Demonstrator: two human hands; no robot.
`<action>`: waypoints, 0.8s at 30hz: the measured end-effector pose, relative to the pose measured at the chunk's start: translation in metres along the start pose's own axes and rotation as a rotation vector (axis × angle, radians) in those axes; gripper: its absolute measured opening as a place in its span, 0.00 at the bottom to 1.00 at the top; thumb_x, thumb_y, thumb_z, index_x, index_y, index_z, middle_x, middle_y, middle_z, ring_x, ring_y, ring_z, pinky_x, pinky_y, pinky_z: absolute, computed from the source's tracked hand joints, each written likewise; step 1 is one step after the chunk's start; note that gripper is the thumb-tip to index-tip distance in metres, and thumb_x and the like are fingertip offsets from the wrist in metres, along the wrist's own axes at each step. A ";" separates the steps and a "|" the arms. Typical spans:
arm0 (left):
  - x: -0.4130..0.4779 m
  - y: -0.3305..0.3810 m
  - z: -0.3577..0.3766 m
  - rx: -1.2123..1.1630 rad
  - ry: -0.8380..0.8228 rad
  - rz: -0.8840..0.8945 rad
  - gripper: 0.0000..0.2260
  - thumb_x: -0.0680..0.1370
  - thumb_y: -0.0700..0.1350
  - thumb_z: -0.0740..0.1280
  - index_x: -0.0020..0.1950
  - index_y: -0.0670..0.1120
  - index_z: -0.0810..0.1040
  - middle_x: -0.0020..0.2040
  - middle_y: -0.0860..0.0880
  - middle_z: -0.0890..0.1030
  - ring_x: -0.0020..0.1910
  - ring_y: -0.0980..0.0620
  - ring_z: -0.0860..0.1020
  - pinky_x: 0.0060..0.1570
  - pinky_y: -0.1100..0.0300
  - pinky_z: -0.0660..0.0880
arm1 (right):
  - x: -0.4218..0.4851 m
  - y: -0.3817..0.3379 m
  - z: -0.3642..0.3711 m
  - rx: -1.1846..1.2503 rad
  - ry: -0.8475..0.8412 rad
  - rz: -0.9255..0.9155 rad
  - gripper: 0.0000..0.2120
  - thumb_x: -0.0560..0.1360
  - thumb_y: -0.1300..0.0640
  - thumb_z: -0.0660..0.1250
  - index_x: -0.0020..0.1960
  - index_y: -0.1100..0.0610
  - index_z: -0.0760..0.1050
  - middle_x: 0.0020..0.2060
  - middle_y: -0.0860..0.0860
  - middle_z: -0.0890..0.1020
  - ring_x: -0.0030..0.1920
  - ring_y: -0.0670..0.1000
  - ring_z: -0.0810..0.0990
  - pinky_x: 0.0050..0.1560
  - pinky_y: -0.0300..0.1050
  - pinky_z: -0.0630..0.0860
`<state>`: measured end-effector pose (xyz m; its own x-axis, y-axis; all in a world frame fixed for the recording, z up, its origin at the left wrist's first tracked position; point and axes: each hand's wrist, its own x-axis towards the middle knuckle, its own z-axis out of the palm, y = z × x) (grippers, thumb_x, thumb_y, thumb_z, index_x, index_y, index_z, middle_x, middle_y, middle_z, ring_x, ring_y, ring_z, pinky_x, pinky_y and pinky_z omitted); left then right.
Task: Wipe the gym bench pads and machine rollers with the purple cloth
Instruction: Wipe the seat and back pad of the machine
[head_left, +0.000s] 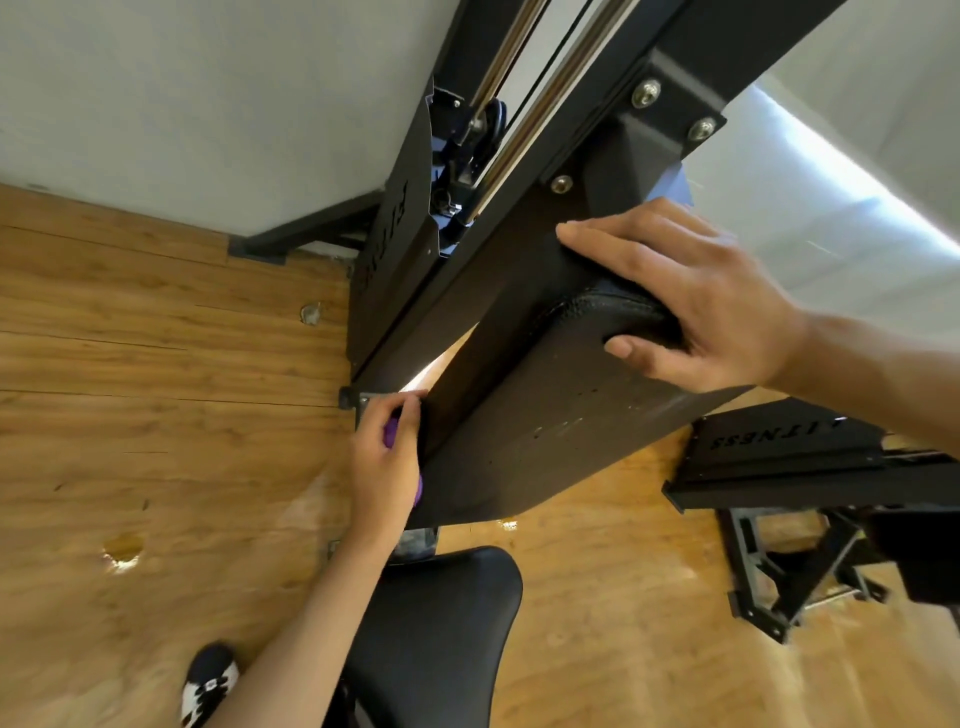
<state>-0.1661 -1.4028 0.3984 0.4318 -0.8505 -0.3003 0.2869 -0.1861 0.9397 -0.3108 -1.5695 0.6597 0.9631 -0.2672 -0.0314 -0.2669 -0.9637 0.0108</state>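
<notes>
The black machine frame (395, 291) stands against the wall, and the long back pad (545, 415) leans on it above the seat pad (441, 623). The right hand (691, 301) grips the back pad's top corner, fingers close together over the rear and thumb hooked on the front face, probably to steady the pad against the wiping push. The left hand (384, 467) curls its fingers round the purple cloth (390, 432), bunched so only slivers show, and presses it to the pad's lower left edge, likely the strip being cleaned.
</notes>
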 end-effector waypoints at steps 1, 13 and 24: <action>-0.001 0.002 0.002 -0.003 0.006 0.047 0.09 0.85 0.52 0.62 0.59 0.56 0.81 0.55 0.54 0.83 0.48 0.48 0.81 0.50 0.50 0.78 | 0.000 -0.001 -0.001 0.001 0.001 0.001 0.33 0.79 0.44 0.62 0.78 0.62 0.65 0.68 0.61 0.76 0.63 0.60 0.77 0.60 0.60 0.76; 0.000 -0.078 -0.026 0.077 -0.016 -0.322 0.11 0.88 0.45 0.57 0.62 0.58 0.76 0.57 0.58 0.79 0.52 0.61 0.77 0.66 0.43 0.76 | -0.001 0.002 0.000 0.015 0.012 -0.019 0.33 0.80 0.43 0.62 0.78 0.62 0.64 0.64 0.61 0.77 0.59 0.61 0.78 0.58 0.61 0.76; 0.001 0.098 0.016 -0.046 -0.088 0.281 0.16 0.87 0.43 0.58 0.74 0.47 0.74 0.68 0.52 0.78 0.69 0.60 0.75 0.70 0.61 0.72 | 0.001 0.000 0.000 0.011 0.020 -0.016 0.33 0.79 0.45 0.63 0.77 0.63 0.65 0.64 0.61 0.78 0.59 0.61 0.78 0.57 0.59 0.77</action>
<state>-0.1515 -1.4298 0.4931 0.4246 -0.9053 -0.0122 0.2058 0.0834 0.9750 -0.3096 -1.5699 0.6600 0.9678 -0.2514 -0.0115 -0.2515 -0.9679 -0.0010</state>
